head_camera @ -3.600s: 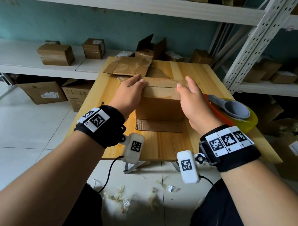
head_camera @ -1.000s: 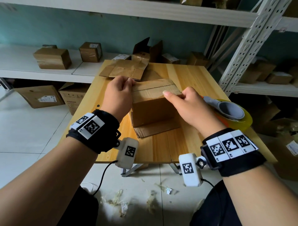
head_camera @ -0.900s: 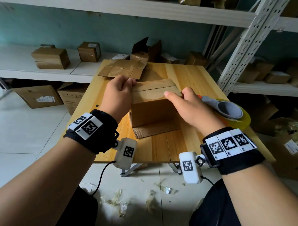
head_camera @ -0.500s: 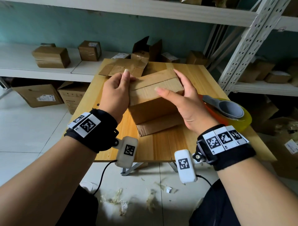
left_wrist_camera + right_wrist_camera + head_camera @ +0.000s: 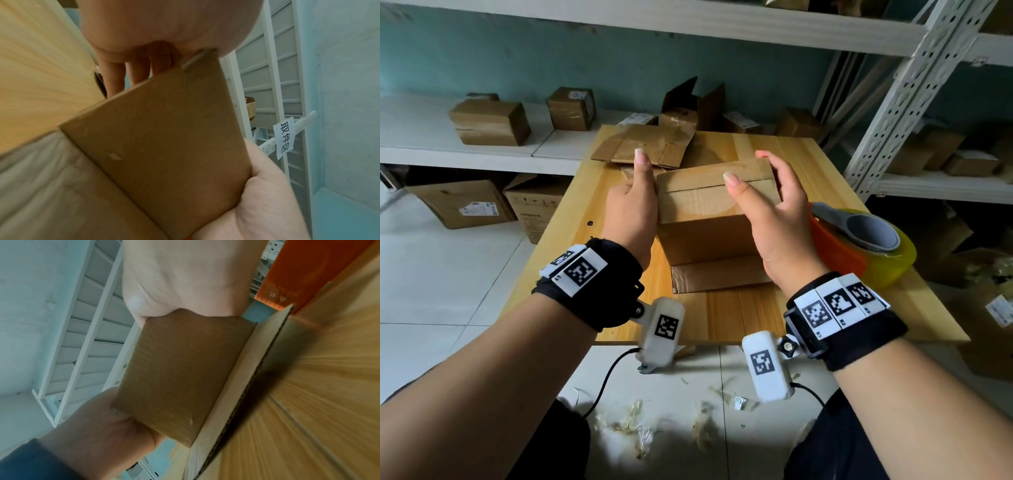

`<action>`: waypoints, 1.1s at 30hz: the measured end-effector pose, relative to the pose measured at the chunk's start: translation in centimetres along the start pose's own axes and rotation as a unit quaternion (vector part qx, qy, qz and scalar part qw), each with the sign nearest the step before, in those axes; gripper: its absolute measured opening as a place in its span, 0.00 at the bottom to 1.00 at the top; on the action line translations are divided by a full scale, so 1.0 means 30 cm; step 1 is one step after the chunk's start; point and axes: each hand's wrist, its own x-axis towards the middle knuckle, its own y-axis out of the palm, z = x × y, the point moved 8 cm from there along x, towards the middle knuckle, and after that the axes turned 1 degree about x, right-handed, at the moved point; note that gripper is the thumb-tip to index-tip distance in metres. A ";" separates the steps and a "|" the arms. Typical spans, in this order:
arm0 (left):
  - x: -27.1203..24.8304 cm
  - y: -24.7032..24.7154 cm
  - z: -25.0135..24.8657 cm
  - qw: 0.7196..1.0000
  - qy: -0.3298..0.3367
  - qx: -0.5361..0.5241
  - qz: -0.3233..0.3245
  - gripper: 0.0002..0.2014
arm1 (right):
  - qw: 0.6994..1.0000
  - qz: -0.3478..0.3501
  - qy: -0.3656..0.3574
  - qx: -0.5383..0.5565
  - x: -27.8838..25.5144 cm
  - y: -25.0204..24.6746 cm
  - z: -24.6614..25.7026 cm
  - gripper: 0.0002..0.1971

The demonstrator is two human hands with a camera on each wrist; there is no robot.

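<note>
A brown cardboard box [image 5: 709, 212] is held tilted over the wooden table [image 5: 722, 315], and its loose lower flap [image 5: 719, 274] touches the tabletop. My left hand [image 5: 633, 205] lies flat against its left side with the thumb pointing up; in the left wrist view its fingers [image 5: 135, 71] run straight along the box [image 5: 164, 138]. My right hand [image 5: 774, 212] grips the right end, thumb across the near face and fingers curled over the far top edge. The right wrist view shows the box [image 5: 180, 373] clamped between the right hand [image 5: 185, 275] and the left hand [image 5: 102, 426].
An orange tape dispenser with a yellowish roll [image 5: 859, 240] sits on the table just right of my right hand. Flattened cardboard [image 5: 643, 147] lies at the table's far edge. White shelves with small boxes [image 5: 489, 120] run behind and to the right.
The box has been turned and tipped up. My hands went from its top flaps to its two ends, and the left thumb now stands up.
</note>
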 end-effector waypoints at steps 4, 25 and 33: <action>-0.029 0.103 0.001 0.986 0.010 -0.030 0.163 0.34 | 0.999 -0.037 0.019 0.027 0.004 -0.018 -0.003 0.36; -0.007 0.060 -0.063 0.953 0.182 0.237 0.042 0.22 | 0.995 0.009 0.095 0.016 0.015 0.006 -0.067 0.27; -0.018 0.022 -0.092 0.961 0.202 0.186 0.048 0.26 | 0.989 0.130 0.074 -0.013 0.021 0.032 -0.026 0.41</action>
